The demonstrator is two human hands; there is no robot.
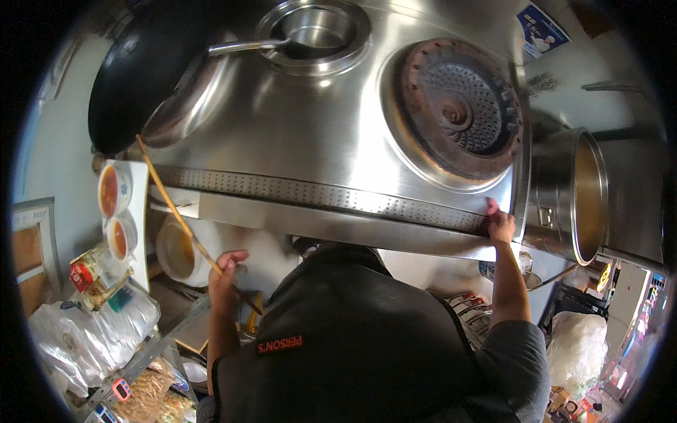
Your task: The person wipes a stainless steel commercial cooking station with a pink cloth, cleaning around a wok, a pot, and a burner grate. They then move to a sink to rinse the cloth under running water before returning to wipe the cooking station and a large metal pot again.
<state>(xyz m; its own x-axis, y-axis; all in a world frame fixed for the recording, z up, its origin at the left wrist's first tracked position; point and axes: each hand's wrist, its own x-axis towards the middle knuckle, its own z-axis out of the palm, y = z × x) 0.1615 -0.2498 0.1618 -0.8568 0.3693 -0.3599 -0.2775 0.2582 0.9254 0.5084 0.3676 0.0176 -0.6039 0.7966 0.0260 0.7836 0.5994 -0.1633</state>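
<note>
A long thin wooden stick (pixel 174 209) runs slantwise through the grip of my left hand (pixel 224 272). Its upper end leans past the stove's front left corner, and its lower end reaches down near my dark apron (pixel 365 338). At the front right of the stainless steel wok stove (pixel 296 121), my right hand (pixel 501 228) is at the perforated drain strip (pixel 338 200). A small reddish object (pixel 492 205) sticks out of that hand, too blurred to name. Just beyond it is the bare burner ring (pixel 455 111), rusty brown, with no wok on it.
A black wok (pixel 135 79) tilts up at the left. A steel pot with a handle (pixel 320 29) sits in the back opening. Two bowls of reddish liquid (pixel 109 190) stand on a left ledge, above a white bucket (pixel 177 254). A tall stockpot (pixel 555 195) stands right.
</note>
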